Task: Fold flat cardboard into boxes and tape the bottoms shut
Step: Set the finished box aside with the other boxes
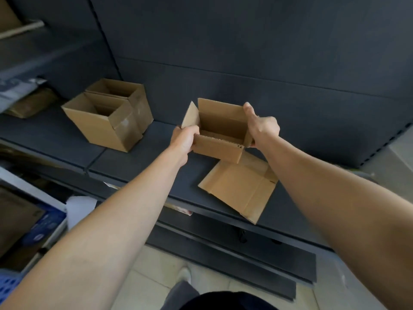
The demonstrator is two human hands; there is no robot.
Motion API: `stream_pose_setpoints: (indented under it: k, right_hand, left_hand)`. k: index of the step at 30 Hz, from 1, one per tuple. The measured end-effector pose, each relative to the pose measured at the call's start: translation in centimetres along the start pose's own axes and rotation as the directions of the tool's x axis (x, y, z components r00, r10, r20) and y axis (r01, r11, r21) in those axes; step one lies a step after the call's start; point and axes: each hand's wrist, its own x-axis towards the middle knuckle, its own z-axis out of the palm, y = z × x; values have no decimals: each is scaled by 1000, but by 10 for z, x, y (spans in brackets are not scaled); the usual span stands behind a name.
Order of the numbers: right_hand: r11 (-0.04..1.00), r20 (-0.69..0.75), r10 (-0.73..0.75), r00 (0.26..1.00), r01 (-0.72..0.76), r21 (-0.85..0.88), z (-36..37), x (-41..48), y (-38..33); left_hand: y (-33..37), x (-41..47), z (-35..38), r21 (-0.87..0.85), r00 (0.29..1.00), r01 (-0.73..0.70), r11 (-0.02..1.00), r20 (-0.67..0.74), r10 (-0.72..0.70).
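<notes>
I hold box (pixel 220 151) above shelf (pixel 138 166), centre; left hand (pixel 183 139), right hand (pixel 262 128), fingers (pixel 192 132) gripping side walls. Risk: uneven squeeze buckles walls, box slips onto flat cardboard (pixel 241 189).

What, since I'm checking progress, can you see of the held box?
The box is plain brown corrugated cardboard, opened into a rectangle with its open top toward the camera. A flap sticks out at its left; the near wall's cut edge shows fluting. The left hand grips its near left corner, the right hand its right end, thumb raised. It is held above the dark shelf, partly over a flat cardboard sheet. Its underside is hidden.
</notes>
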Motion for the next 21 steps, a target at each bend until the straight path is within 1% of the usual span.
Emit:
stream_pose_setpoints:
  k: [3, 8, 11, 15, 21]
  right_hand:
    - [1000, 45, 12, 999, -11, -6, 53, 2, -23]
    - [999, 108, 40, 993, -40, -1, 131, 15, -49]
    - [999, 100, 50, 994, -49, -14, 165, 29, -57]
    - [995, 102, 91, 991, -88, -36, 198, 44, -61]
    - [981, 174, 174, 969, -186, 50, 232, 54, -68]
  left_hand:
    - [16, 35, -43, -12, 999, 6, 1000, -31, -7]
    - [33, 96, -96, -53, 998, 65, 996, -21, -66]
    - [35, 126, -109, -73, 995, 95, 993, -28, -98]
    - [36, 158, -119, -57, 992, 111, 992, -50, -114]
    - [32, 190, -127, -61, 989, 116, 991, -88, -121]
